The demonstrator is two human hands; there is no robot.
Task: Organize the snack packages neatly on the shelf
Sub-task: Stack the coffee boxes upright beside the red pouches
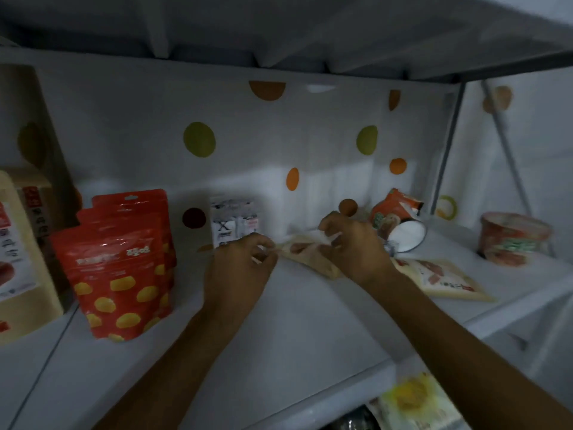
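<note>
Snack packages sit scattered along the white shelf [279,321], which fills most of my view beneath an upper board [310,32]. Behind it runs the back wall [263,141], white with green, orange and brown dots. At the far left stands a tall beige box [21,274], cut off by the edge of the view. Next to it, upright and set one behind another, are the red pouches [121,274] printed with yellow shapes. Far to the right an orange cup [511,240] stands upright near the shelf's end. A second, tipped cup [400,225] lies on its side by the back wall, its white round end turned toward me. Just in front of that one a flat packet [440,279] lies face up on the shelf. Below the shelf's front edge a yellow packet [415,398] shows on a lower level, blurred. A small white pack [232,221] stands near the wall just behind my left hand [238,268]. Between my hands, at mid-shelf, is a beige packet [305,252]. My left hand pinches its left end with curled fingers, and my right hand [356,246] curls over its right part, gripping it. Whether it rests on the shelf or is lifted clear, I cannot tell.
</note>
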